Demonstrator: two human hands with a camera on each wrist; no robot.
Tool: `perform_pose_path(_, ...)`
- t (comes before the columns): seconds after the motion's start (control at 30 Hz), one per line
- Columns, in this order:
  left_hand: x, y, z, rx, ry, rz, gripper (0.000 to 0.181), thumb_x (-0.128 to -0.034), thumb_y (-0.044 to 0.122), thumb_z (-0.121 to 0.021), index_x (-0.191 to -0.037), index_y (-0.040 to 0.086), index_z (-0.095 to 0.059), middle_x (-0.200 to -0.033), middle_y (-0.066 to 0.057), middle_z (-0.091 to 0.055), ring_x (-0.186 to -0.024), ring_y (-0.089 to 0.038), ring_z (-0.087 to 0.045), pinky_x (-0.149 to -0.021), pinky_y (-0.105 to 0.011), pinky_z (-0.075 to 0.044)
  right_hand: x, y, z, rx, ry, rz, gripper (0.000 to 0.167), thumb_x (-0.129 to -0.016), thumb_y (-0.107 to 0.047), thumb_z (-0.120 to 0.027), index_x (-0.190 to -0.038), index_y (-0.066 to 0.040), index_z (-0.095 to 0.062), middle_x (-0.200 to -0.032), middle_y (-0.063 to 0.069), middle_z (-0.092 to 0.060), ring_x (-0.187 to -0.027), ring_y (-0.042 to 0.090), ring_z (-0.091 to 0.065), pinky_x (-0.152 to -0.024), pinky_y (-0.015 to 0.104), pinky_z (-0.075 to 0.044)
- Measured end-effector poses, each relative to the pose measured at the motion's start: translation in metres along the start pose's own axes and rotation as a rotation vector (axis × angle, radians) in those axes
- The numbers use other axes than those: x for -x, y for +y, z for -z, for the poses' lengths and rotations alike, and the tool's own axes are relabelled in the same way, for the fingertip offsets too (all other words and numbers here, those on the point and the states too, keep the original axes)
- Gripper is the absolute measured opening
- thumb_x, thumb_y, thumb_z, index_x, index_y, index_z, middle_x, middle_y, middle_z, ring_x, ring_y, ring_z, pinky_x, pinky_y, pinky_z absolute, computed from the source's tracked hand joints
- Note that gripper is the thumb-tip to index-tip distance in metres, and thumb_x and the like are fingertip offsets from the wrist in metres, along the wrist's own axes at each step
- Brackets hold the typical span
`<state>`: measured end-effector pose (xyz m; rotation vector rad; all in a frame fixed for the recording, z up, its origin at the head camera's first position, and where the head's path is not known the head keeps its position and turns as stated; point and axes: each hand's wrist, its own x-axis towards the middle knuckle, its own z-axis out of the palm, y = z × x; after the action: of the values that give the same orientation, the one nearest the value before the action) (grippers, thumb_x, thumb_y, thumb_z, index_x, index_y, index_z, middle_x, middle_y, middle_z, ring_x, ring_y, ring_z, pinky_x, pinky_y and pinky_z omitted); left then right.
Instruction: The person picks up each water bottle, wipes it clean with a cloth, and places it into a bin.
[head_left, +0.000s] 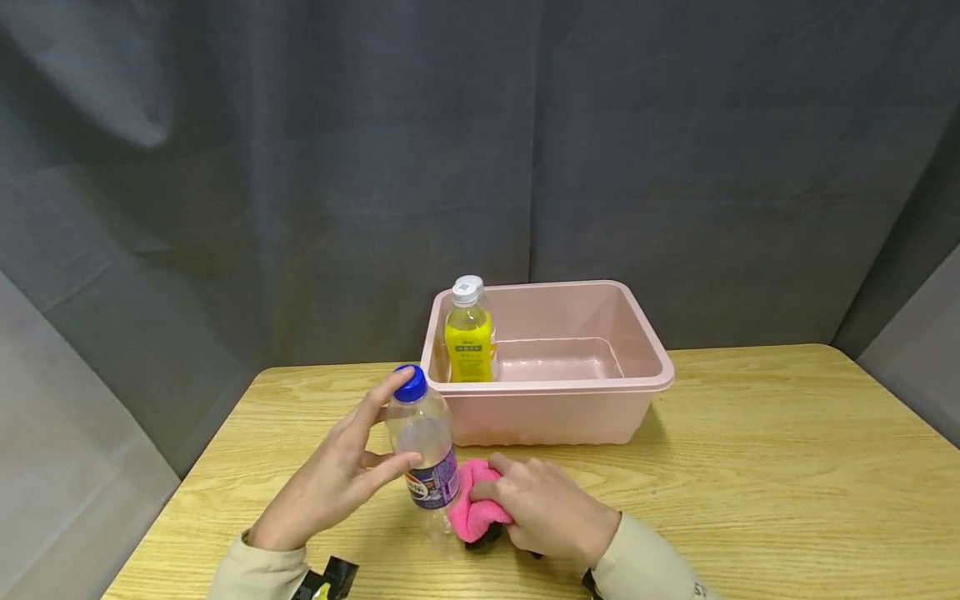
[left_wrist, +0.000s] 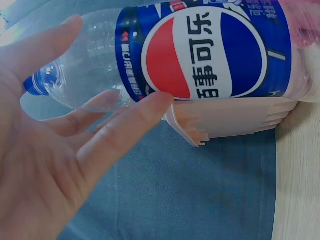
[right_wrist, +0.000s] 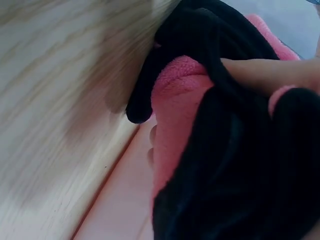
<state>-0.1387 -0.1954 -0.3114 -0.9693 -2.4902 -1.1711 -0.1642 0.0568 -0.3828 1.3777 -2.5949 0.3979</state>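
A clear Pepsi bottle (head_left: 433,471) with a blue cap (head_left: 410,383) stands upright on the table, leaning slightly. My left hand (head_left: 337,475) holds it by the upper part, one finger at the cap and the thumb against the front. The left wrist view shows its red, white and blue label (left_wrist: 200,55) close up. A plush cloth (head_left: 476,504), pink on one side and black on the other, is bunched in my right hand (head_left: 551,508) beside the lower bottle, apparently touching it. Folds of the cloth (right_wrist: 185,120) hide most of that hand's fingers in the right wrist view.
Behind the hands is a pink plastic bin (head_left: 551,417) on the wooden table (head_left: 780,467). Inside its left end stand a yellow bottle (head_left: 469,337) with a white cap and another white-capped bottle, mostly hidden. A dark grey curtain (head_left: 375,183) hangs beyond the table.
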Motion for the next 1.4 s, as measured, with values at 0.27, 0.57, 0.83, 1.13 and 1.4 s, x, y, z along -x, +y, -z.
perform_pose_path(0.27, 0.001, 0.000, 0.000, -0.004, -0.001, 0.022, 0.086, -0.0887, -0.001, -0.076, -0.156, 0.023, -0.028, -0.149, -0.024, -0.044, -0.114, -0.043, -0.060, -0.064, -0.026, -0.060, 0.000, 0.000, 0.005, -0.015, 0.007, 0.010, 0.043, -0.068, 0.007, -0.077, -0.101, -0.022, -0.074, -0.089, -0.004, -0.054, -0.071, 0.007, -0.049, -0.058, 0.025, -0.042)
perform_pose_path(0.57, 0.000, 0.001, 0.001, -0.013, 0.000, 0.015, 0.085, -0.0885, 0.000, -0.076, -0.155, 0.023, -0.028, -0.149, -0.023, -0.044, -0.114, -0.043, -0.060, -0.065, -0.026, -0.060, 0.000, -0.005, 0.029, -0.063, 0.280, 0.052, 0.051, -0.069, 0.009, -0.075, -0.109, -0.023, -0.071, -0.093, -0.004, -0.053, -0.073, 0.010, -0.049, -0.060, 0.022, -0.043)
perform_pose_path(0.83, 0.001, 0.000, 0.001, -0.006, 0.013, 0.000, 0.085, -0.0883, -0.003, -0.075, -0.155, 0.021, -0.029, -0.146, -0.024, -0.046, -0.113, -0.041, -0.061, -0.066, -0.024, -0.059, -0.003, -0.008, 0.040, -0.232, 0.611, 0.101, 0.055, -0.071, 0.017, -0.068, -0.118, -0.012, -0.073, -0.113, 0.008, -0.063, -0.093, 0.020, -0.064, -0.077, 0.034, -0.058)
perform_pose_path(1.13, 0.002, 0.000, 0.001, -0.010, 0.013, -0.011, 0.085, -0.0883, -0.004, -0.075, -0.155, 0.021, -0.029, -0.147, -0.024, -0.046, -0.113, -0.042, -0.061, -0.066, -0.023, -0.059, -0.005, -0.009, 0.040, -0.250, 0.720, 0.113, 0.057, -0.069, 0.018, -0.071, -0.120, -0.008, -0.072, -0.115, 0.010, -0.064, -0.099, 0.023, -0.063, -0.080, 0.039, -0.059)
perform_pose_path(1.4, 0.000, 0.000, 0.000, -0.011, 0.014, -0.019, 0.085, -0.0883, -0.005, -0.075, -0.155, 0.020, -0.029, -0.146, -0.024, -0.046, -0.112, -0.041, -0.061, -0.065, -0.021, -0.058, -0.004, -0.010, 0.040, -0.212, 0.661, 0.098, 0.054, -0.071, 0.015, -0.073, -0.118, -0.011, -0.073, -0.115, 0.009, -0.063, -0.095, 0.022, -0.063, -0.078, 0.038, -0.059)
